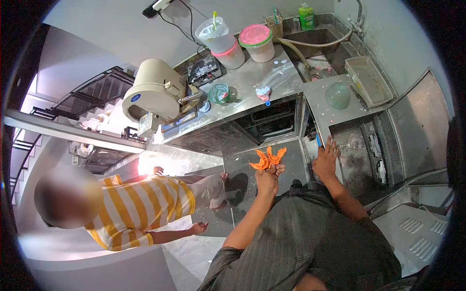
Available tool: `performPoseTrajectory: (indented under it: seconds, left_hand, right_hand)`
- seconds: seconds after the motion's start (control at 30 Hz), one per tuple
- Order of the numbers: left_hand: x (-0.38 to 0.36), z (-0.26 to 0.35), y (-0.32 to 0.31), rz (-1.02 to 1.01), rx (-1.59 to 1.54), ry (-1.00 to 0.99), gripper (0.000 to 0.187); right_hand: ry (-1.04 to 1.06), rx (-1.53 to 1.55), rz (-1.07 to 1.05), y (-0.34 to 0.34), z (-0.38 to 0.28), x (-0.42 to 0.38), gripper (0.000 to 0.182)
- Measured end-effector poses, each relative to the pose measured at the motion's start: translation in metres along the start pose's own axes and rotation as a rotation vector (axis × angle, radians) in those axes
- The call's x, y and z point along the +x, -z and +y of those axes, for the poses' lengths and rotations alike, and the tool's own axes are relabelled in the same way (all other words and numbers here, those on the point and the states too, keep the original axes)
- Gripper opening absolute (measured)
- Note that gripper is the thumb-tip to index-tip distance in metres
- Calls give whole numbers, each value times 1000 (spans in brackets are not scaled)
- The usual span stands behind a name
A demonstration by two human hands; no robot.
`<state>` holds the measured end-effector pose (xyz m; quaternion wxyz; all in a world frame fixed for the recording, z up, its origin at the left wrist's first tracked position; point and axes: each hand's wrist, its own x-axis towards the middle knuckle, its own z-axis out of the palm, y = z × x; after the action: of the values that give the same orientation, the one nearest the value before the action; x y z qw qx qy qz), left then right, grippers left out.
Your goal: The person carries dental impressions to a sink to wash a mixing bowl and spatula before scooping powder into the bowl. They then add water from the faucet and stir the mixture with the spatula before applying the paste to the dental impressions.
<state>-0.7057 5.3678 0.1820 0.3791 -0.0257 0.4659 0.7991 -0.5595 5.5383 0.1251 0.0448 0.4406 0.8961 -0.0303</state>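
My left hand point(268, 180) is closed around the base of a bright orange piece point(268, 158) with several curved, petal-like lobes fanning out at the top. What it is made of I cannot make out. My right hand point(326, 160) is at the left edge of the recessed metal bay point(352, 155), its fingers stretched out and apart. Beside its fingertips is a narrow blue object point(319, 140), partly seen. No object shows in the right hand's grip.
On the steel counter point(242, 85) stand a cream machine point(158, 89), lidded buckets point(257, 46), a green bowl point(219, 93) and a black box point(204, 70). A sink point(315, 41), pale dome point(338, 95) and tray point(370, 81) lie right. A person in a striped shirt point(145, 206) stands left.
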Motion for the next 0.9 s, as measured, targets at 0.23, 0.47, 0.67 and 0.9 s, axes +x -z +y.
performPoseTrajectory:
  seconds: [0.23, 0.47, 0.67, 0.9]
  left_hand:
    - [-1, 4, -3, -13, -21, 9, 19]
    - [2, 0, 2, -13, 18, 7, 20]
    - [0, 4, -4, -1, 8, 22, 20]
    - [1, 3, 3, -16, 10, 43, 22]
  right_hand:
    - [4, 10, 39, -7, 1, 0, 58]
    - [-6, -11, -1, -2, -1, 0, 56]
    - [19, 55, 49, -8, 3, -1, 51]
    - [11, 60, 67, -14, 4, 1, 50]
